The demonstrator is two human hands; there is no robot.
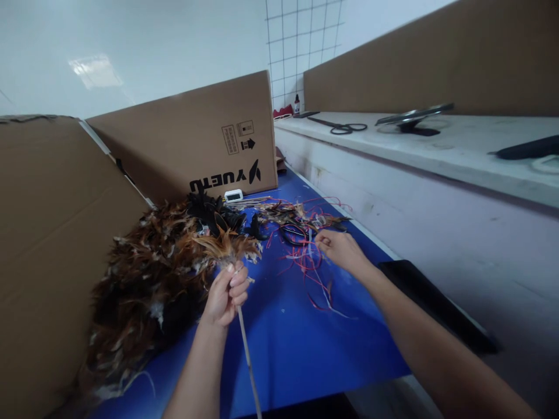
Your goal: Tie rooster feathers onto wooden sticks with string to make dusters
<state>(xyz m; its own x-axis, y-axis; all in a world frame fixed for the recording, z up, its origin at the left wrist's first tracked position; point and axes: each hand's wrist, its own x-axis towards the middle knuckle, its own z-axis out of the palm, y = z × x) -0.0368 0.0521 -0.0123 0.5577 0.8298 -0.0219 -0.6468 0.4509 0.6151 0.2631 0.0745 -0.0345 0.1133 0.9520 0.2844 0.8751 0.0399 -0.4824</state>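
Note:
My left hand [226, 294] is closed around a thin stick [248, 355] whose top end carries a small tuft of brown feathers [227, 247]. The stick slants down towards the near edge of the blue table [283, 343]. My right hand [338, 247] reaches forward over the table, its fingers pinched on thin red and white strings [312, 267] that lie tangled there. A large heap of brown and black feathers [148, 279] lies just left of my left hand.
Cardboard boxes [209, 137] stand at the left and back. Black scissors [293, 234] and a small white device [233, 195] lie on the blue table. A raised white ledge [437, 151] on the right bears scissors [343, 126] and dark tools. A black strip [437, 305] lies beside my right forearm.

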